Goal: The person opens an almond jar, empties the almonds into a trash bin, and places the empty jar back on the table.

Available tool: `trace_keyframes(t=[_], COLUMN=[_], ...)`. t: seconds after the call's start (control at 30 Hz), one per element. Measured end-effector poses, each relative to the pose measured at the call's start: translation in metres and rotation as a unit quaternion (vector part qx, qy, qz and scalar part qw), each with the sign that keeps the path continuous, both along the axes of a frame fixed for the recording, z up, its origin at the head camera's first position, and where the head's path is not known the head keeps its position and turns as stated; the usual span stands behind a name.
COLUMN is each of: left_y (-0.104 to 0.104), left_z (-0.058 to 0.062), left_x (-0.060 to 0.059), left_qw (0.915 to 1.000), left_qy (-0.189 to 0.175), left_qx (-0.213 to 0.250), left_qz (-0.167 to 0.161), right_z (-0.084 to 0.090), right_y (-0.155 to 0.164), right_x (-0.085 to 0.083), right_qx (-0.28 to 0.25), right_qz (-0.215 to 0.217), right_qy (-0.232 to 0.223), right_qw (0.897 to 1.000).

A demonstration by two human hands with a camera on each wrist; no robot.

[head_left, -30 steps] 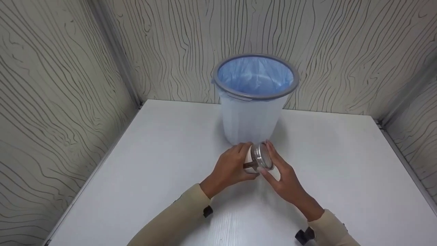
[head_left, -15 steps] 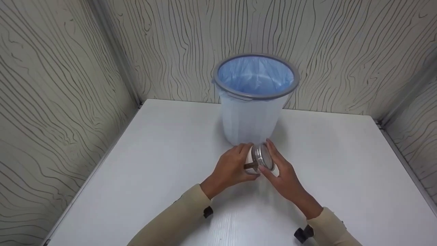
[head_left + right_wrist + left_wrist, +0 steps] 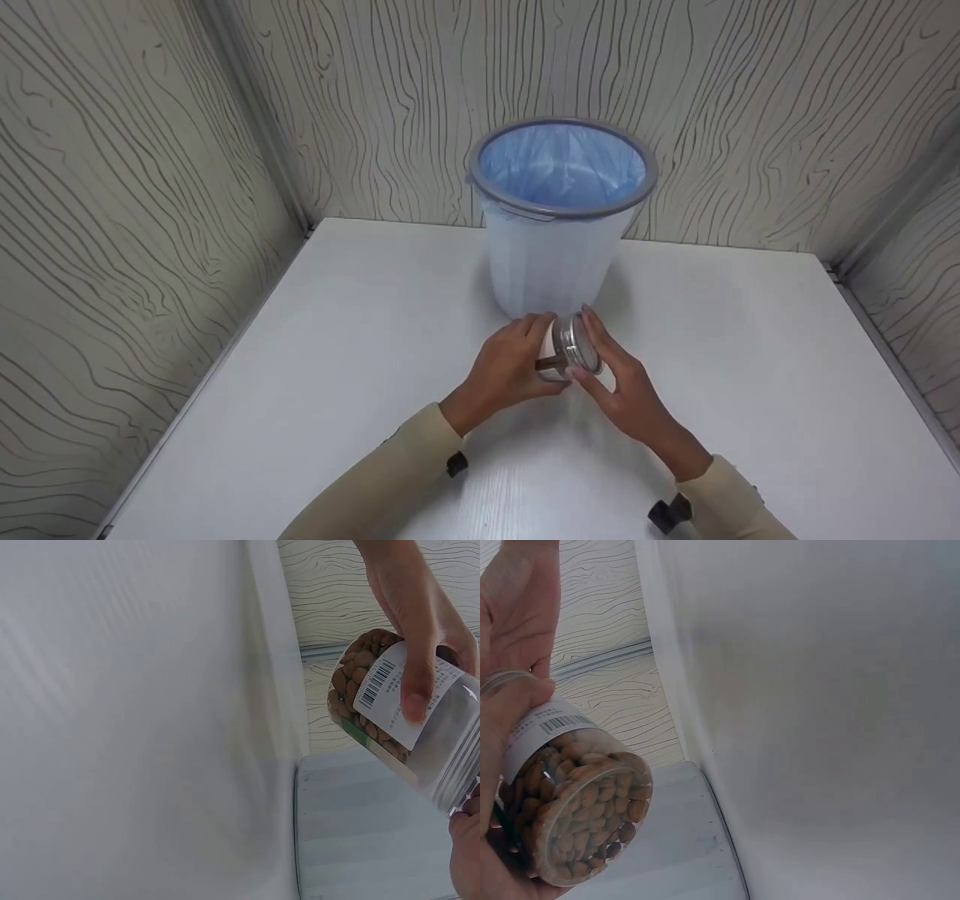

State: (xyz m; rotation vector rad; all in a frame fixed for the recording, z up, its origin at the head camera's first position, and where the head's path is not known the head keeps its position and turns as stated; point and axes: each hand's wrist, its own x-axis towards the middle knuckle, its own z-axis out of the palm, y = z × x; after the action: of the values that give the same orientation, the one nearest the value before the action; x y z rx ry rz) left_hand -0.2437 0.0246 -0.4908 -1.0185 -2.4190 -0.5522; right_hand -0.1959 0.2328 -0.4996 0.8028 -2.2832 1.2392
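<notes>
A clear plastic jar [image 3: 592, 817] of almonds is tilted on its side between both hands, in front of the bin. My left hand [image 3: 504, 367] grips the jar's body, its thumb lying on the white barcode label [image 3: 390, 701] in the right wrist view. The almonds [image 3: 349, 682] have gathered toward the base, which points left in the head view. With thumb and fingers spread across its rim, my right hand [image 3: 634, 397] holds the clear lid [image 3: 588, 345] at the other end. The right palm side is hidden in the head view.
Behind the hands stands a white waste bin [image 3: 551, 262] with a grey rim and a blue bag liner [image 3: 562, 169]. It sits on a white table [image 3: 360, 315] walled in by wood-grain panels [image 3: 390, 97] at the back and sides.
The right hand's fingers and thumb have shifted slightly around the lid. Left hand, jar and bin stay almost where they were.
</notes>
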Motion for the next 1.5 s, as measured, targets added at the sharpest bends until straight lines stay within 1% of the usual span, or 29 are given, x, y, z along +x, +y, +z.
trace_keyframes(t=[0.1,0.3,0.43,0.57,0.7,0.77,0.83,0.93,1.0,1.07,1.2,1.33,1.5], left_y=[0.0,0.0,0.0,0.0,0.0,0.0,0.0,0.0,0.0,0.0,0.0,-0.001,-0.001], left_z=[0.0,-0.001,-0.002,-0.001,-0.001,-0.001,-0.001,-0.002,-0.002,-0.002,-0.002,-0.003,-0.005], left_x=[0.0,-0.001,-0.001,-0.001,0.0,0.0,0.0,0.0,0.001,0.001,0.002,0.002,0.002], left_qw=[1.0,1.0,0.9999,0.9999,0.9998,0.9998,0.9997,0.9996,0.9996,0.9996,0.9998,0.9999,0.9999], left_qy=[0.004,0.008,0.009,0.004,-0.005,-0.008,-0.009,-0.006,-0.004,-0.001,0.004,0.007,0.009], left_qx=[0.001,-0.002,-0.005,-0.004,-0.007,-0.01,-0.012,-0.014,-0.014,-0.013,-0.009,0.002,0.013], left_qz=[0.001,0.005,0.008,0.011,0.015,0.018,0.021,0.023,0.024,0.024,0.02,0.012,0.005], right_z=[0.0,-0.001,-0.002,-0.005,-0.007,-0.006,-0.004,0.002,0.005,0.007,0.007,0.006,0.003], right_y=[0.0,0.001,0.001,0.0,-0.002,-0.004,-0.006,-0.01,-0.012,-0.013,-0.013,-0.011,-0.006], right_x=[0.0,0.001,0.002,0.002,0.003,0.005,0.007,0.01,0.012,0.013,0.014,0.013,0.01], right_qx=[0.007,0.006,0.007,0.008,0.009,0.008,0.004,0.004,0.004,0.009,0.007,0.005,0.008], right_qz=[0.005,0.021,0.024,0.019,0.0,-0.024,-0.052,-0.093,-0.105,-0.109,-0.1,-0.087,-0.059], right_qy=[0.011,0.002,0.008,0.028,0.039,0.025,-0.006,-0.063,-0.093,-0.106,-0.113,-0.102,-0.082], right_qw=[1.0,1.0,1.0,0.999,0.999,0.999,0.999,0.994,0.99,0.988,0.988,0.991,0.995])
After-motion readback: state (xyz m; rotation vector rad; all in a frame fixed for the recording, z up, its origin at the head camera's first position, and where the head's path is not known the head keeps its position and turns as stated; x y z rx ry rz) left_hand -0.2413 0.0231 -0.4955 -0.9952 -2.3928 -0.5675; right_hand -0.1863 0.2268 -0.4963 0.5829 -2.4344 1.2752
